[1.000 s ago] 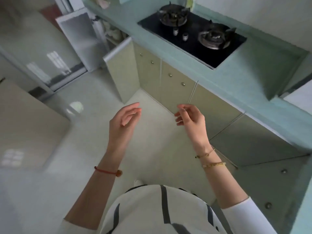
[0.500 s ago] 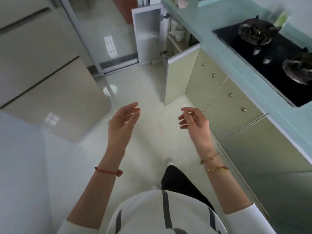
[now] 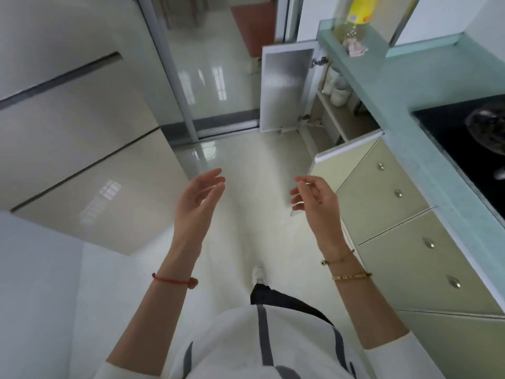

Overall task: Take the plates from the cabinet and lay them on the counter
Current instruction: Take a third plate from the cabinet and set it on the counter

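Observation:
The base cabinet [image 3: 337, 124] under the counter stands open ahead on the right, with a frosted door [image 3: 287, 86] swung out to the left and a pale green door [image 3: 344, 157] swung toward me. White crockery [image 3: 338, 90] shows on its shelf; I cannot make out plates. The teal counter [image 3: 410, 149] runs along the right. My left hand [image 3: 198, 203] and my right hand [image 3: 317, 199] hang in front of me over the floor, both empty with fingers loosely apart, well short of the cabinet.
A black gas hob [image 3: 470, 143] sits in the counter at right. A bottle with a yellow label [image 3: 355, 17] stands at the counter's far end. A beige fridge [image 3: 68, 138] fills the left. A sliding glass door [image 3: 207, 86] lies ahead. Closed drawers [image 3: 388, 192] run under the counter.
The view has swung left and forward along the counter: the hob slid to the right edge and the open cabinet came closer. Both hands kept their open pose.

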`<state>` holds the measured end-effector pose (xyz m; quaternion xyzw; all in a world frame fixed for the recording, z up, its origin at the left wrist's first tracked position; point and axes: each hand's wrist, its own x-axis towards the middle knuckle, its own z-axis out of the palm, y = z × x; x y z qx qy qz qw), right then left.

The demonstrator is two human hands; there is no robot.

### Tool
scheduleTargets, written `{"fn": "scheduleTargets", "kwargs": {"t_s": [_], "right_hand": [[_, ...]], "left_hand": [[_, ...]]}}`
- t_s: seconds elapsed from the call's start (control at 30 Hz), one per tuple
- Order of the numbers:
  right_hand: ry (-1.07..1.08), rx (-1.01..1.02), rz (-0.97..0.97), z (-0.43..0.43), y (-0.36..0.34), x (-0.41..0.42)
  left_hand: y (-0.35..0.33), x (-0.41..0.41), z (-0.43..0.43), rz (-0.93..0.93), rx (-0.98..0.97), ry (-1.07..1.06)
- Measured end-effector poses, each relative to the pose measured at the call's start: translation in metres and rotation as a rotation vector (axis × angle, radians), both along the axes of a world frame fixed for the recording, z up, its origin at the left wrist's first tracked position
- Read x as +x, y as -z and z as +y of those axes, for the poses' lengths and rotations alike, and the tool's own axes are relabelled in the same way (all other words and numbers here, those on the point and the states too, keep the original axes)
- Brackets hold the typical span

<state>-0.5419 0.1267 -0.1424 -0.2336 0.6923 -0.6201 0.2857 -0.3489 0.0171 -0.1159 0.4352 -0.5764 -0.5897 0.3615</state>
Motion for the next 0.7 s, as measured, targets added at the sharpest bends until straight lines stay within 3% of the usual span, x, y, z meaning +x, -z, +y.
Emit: {"fn": "scheduleTargets", "kwargs": {"t_s": [0.33, 0.7], "right_hand": [[-0.04, -0.005, 0.047, -0.164, -0.021, -0.097], [0.209, 0.01, -0.028, -0.344, -0.006, -0.21]], "left_hand": [[-0.015, -0.104, -0.15, 0.052, 0.004, -0.018], [-0.001, -0.252, -0.371, 0.04, 0.012, 0.198]]}}
